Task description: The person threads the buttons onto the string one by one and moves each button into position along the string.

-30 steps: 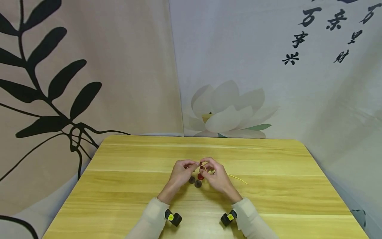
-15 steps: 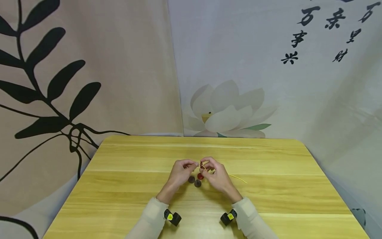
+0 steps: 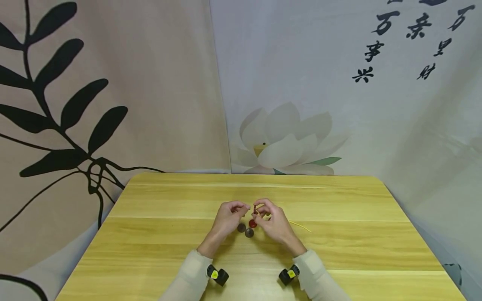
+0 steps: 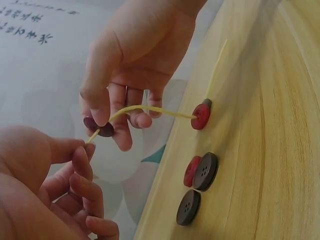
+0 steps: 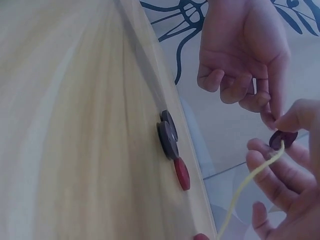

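My right hand [image 3: 274,222] pinches a dark maroon button [image 4: 106,130] between thumb and fingers, above the table. A yellow cord [image 4: 150,107] passes through it. Just left of that button, my left hand [image 3: 227,216] pinches the short end of the cord between thumb and index finger. From the maroon button the cord runs down to a red button [image 4: 201,117] on the table, which it also threads. A small dark piece [image 4: 207,102] shows behind this red button. The cord's tail [image 3: 300,226] lies to the right of my right hand.
Below my hands lie two dark brown buttons [image 4: 205,171] and another red button [image 4: 190,171], close together on the wooden table [image 3: 169,234]. A printed cloth [image 3: 169,83] hangs behind the table's far edge.
My left fingertips have drawn slightly away to the left from the maroon button, and that button has turned more edge-on in the head view. The buttons on the table stay put.
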Available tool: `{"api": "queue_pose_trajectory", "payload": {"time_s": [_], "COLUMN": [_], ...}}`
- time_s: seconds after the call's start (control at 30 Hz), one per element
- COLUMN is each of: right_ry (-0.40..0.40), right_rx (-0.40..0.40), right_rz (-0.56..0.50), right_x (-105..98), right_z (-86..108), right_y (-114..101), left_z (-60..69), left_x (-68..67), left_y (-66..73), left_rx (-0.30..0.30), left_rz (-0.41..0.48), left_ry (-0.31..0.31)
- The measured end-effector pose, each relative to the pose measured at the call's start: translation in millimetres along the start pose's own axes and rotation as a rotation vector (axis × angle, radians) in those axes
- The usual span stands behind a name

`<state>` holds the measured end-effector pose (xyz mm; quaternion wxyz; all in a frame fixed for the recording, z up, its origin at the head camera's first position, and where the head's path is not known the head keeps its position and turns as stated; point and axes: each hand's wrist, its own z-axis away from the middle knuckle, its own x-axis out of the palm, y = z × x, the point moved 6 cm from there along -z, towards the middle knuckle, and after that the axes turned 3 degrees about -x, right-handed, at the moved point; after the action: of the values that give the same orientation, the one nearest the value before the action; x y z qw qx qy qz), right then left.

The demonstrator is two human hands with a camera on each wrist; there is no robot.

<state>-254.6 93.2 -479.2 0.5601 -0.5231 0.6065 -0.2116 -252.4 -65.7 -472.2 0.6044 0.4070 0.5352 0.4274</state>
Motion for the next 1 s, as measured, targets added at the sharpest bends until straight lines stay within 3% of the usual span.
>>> {"api": "queue_pose_trajectory", "payload": {"time_s": [0.3, 0.63, 1.0], "right_ry": [0.008, -0.013, -0.047], "right_rx": [0.010, 0.012, 0.029], "right_rz": [-0.004, -0.027, -0.051], "right_x": [-2.8, -12.8, -12.8], "right_z": [0.4, 6.4, 6.7], "right_y": [-3.6, -42.1, -36.9], "left_z": [0.6, 0.4, -0.3], "left_x": [-1.2, -1.0, -0.8], "left_y": [1.9, 1.1, 0.3], "left_rx": [0.021, 0.024, 0.025], "left_rz": [-0.006, -0.018, -0.011], "left_ry": [-0.006, -0.014, -0.022]}}
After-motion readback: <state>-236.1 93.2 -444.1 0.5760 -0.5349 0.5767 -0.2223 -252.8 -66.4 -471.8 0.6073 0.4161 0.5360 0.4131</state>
